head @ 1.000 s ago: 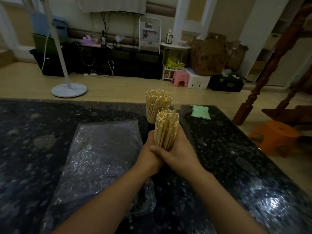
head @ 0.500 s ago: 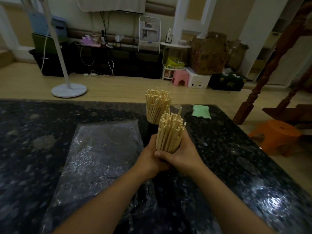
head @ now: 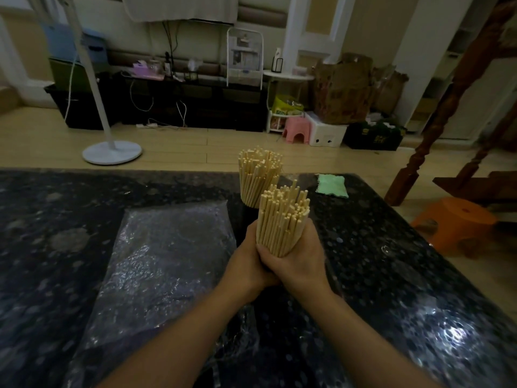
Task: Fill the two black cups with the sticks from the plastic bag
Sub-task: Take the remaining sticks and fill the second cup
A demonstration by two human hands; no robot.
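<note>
Both hands wrap around the base of an upright bundle of pale wooden sticks (head: pixel 281 219) at the table's middle. My left hand (head: pixel 247 260) grips it from the left and my right hand (head: pixel 300 257) from the right, fingers overlapping at the front. Whatever the bundle stands in is hidden by my hands. Just behind it a second bundle of sticks (head: pixel 258 176) stands in a black cup (head: pixel 244 211), of which only a dark sliver shows. The clear plastic bag (head: pixel 165 264) lies flat to the left, looking empty.
The dark speckled stone table (head: pixel 391 261) fills the lower view. A green cloth (head: pixel 332 185) lies near its far right edge. Beyond are a white fan stand (head: pixel 112 152), an orange stool (head: pixel 458 219) and a carved wooden post (head: pixel 436 121).
The held bundle has shifted slightly right and its tops have spread unevenly, a few sticks now poking higher. Both hands stay around its base.
</note>
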